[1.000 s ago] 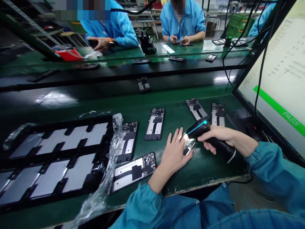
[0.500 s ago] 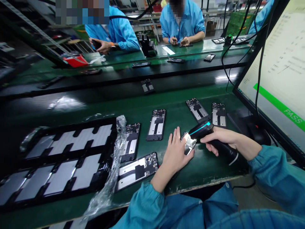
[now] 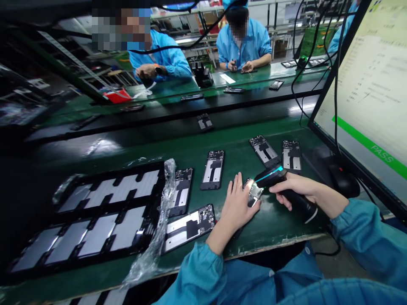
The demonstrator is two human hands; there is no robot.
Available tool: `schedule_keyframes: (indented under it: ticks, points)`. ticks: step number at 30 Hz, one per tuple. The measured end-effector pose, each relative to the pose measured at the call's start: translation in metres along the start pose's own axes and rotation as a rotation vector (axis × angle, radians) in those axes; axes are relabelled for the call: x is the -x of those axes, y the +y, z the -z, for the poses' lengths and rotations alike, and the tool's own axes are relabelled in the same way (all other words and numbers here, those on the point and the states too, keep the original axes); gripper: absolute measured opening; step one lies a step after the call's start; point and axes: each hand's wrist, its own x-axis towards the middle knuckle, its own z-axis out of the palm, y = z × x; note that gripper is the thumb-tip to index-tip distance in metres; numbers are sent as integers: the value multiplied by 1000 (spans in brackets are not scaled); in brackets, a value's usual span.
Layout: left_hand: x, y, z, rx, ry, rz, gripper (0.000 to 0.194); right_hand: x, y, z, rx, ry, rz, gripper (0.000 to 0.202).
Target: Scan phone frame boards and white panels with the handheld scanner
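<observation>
My left hand point(image 3: 237, 205) lies stretched out across an opened phone point(image 3: 255, 195) on the green bench, its thumb apart from the fingers. The hand covers much of that phone; its upper end shows bright under the light. In my right hand point(image 3: 294, 188) is a black barcode scanner point(image 3: 270, 177) with a lit blue strip, held by the handle. The scanner's head is close over the phone's lit end. To the left of my left hand lies another opened phone point(image 3: 192, 228), with its circuit board and pale battery bay showing.
More opened phones point(image 3: 212, 169) lie around the bench. A black tray point(image 3: 104, 218) with pale slots and crumpled clear film point(image 3: 149, 250) is at left. The monitor point(image 3: 365, 106) at right reads PASS; a black mouse point(image 3: 343, 176) sits below. Two co-workers in blue sit opposite.
The view has shifted slightly, so the bench things appear a little lower and further right. My hands, the phone and the scanner keep nearly the same arrangement.
</observation>
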Motion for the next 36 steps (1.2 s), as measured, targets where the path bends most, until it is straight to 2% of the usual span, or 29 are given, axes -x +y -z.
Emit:
schedule_keyframes:
  ticks: [9, 15, 22, 27, 32, 36]
  points:
    - [1, 0, 2, 20, 18, -3, 66, -6, -8, -5, 54, -31, 5, 27]
    - [3, -2, -1, 44, 68, -3, 63, -6, -30, -13, 153, 25, -121, 23]
    - [4, -4, -3, 63, 123, -9, 61, -8, -43, -14, 188, 42, -174, 16]
    - [5, -4, -3, 67, 112, -11, 61, -6, -45, -15, 202, 85, -196, 18]
    - [6, -5, -3, 72, 121, -11, 61, -4, -43, -12, 201, 54, -151, 21]
    - [5, -5, -4, 69, 108, -5, 62, -2, -43, -15, 196, 80, -159, 23]
